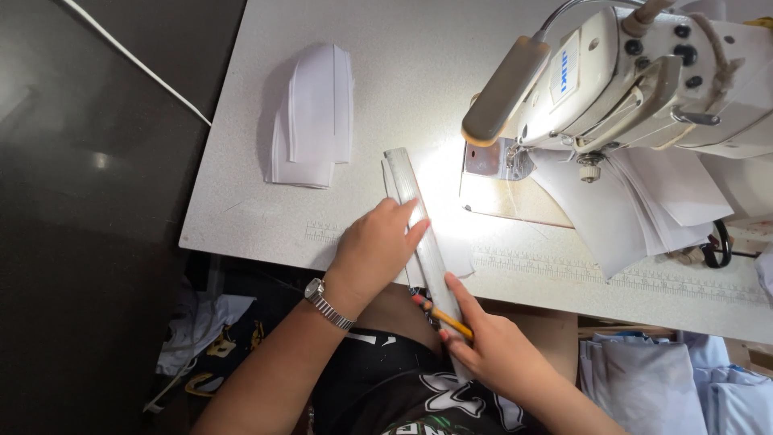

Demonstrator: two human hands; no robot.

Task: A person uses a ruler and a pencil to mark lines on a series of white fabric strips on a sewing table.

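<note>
My left hand (372, 250), with a metal watch (326, 302) on its wrist, presses flat on a long clear ruler (415, 209) that lies slantwise over a white fabric piece (457, 262) at the table's front edge. My right hand (491, 346) holds a yellow pencil (443, 316) with its tip against the ruler's lower part. The ruler's near end runs off the table toward my lap.
A white sewing machine (644, 72) with a lit lamp arm (503, 93) stands at the right, white fabric pieces (636, 201) under it. A stack of white cut pieces (314, 117) lies at the back left. Blue garments (668, 387) lie below the table (241, 217) at the right.
</note>
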